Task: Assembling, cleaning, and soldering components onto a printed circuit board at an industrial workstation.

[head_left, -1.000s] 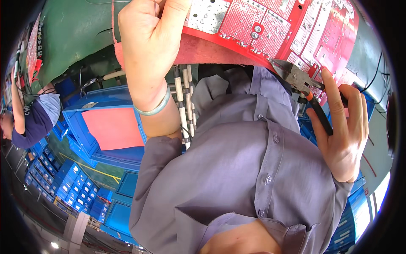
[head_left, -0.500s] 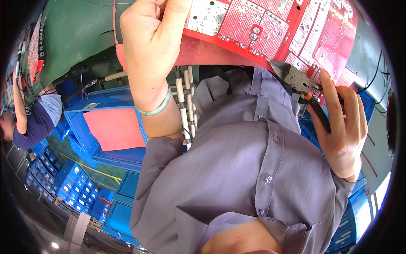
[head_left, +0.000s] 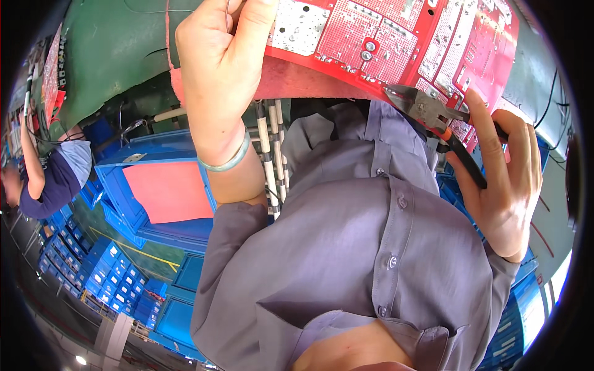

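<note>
Your left hand [head_left: 216, 74] pinches the near edge of the red circuit board [head_left: 396, 37], thumb and fingers pressed together on it, with a thin wire showing just above the fingers. The board lies flat on the green tabletop [head_left: 105, 55], its lower edge overhanging a pink pad [head_left: 309, 77].

Your right hand [head_left: 501, 179] is wrapped around the black-and-orange handles of the cutting pliers [head_left: 433, 114]; the pliers' jaws are nearly shut, with the tip at the board's lower edge.

The grey shirt [head_left: 365, 247] sits close under both hands, so there's little room below the board. White tubes [head_left: 269, 154] hang between your left forearm and the shirt. Blue crates [head_left: 154, 185] are at lower left, and another person [head_left: 49, 179] is well apart at far left.
</note>
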A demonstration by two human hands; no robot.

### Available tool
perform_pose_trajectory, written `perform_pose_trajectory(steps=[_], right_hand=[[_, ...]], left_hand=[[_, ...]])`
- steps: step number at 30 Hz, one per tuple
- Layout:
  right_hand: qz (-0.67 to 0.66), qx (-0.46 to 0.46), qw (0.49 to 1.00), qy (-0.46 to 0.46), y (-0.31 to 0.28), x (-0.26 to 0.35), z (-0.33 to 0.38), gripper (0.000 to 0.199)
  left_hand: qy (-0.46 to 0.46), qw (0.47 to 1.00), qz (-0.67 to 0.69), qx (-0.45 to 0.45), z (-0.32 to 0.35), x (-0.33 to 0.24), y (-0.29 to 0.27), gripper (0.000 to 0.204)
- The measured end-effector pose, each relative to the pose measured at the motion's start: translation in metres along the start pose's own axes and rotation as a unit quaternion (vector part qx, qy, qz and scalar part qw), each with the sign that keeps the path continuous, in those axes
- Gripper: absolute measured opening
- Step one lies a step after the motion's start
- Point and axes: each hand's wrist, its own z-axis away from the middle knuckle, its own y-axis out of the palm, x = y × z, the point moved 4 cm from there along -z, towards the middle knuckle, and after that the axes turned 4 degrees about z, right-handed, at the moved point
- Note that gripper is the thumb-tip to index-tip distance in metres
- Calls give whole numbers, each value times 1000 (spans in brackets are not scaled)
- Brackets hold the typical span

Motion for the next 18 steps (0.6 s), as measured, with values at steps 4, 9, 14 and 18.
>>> perform_pose_trajectory(steps=[4, 9, 14, 18], right_hand=[[5, -12, 1000, -8, 1, 3, 2, 65], [15, -27, 999, -16, 3, 3, 0, 62], [-61, 73, 993, -66, -5, 19, 6, 59], [-6, 4, 999, -40, -2, 12, -9, 63]], left_hand=[[125, 957, 236, 114, -18, 25, 7, 20], [4, 1000, 3, -2, -6, 15, -3, 19], [263, 851, 402, 211, -25, 22, 10, 18], [-5, 1000, 6, -4, 1, -2, 0, 18]])
